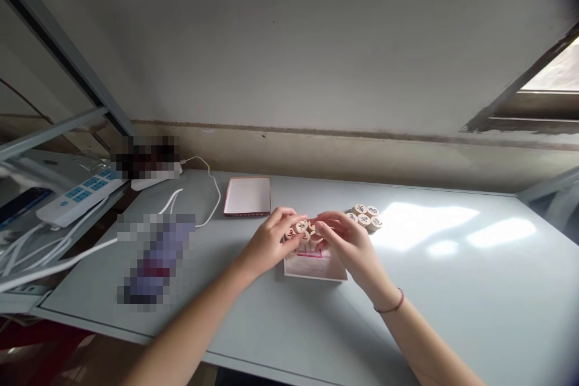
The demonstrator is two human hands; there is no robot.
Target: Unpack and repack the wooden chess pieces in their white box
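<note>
The round wooden pieces with painted characters (302, 227) lay between the left hand (272, 240) and right hand (347, 240), over the far part of a shallow white box (315, 274) on the grey worktop (271, 325). Both grips curled around the pieces' sides; whether either pinched one, I cannot tell.

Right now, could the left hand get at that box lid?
Probably yes: the lid lies just beyond the left hand, and nothing seems to stand between them. Its fingers are at the round pieces over the box, though, so they would likely leave those first.
</note>
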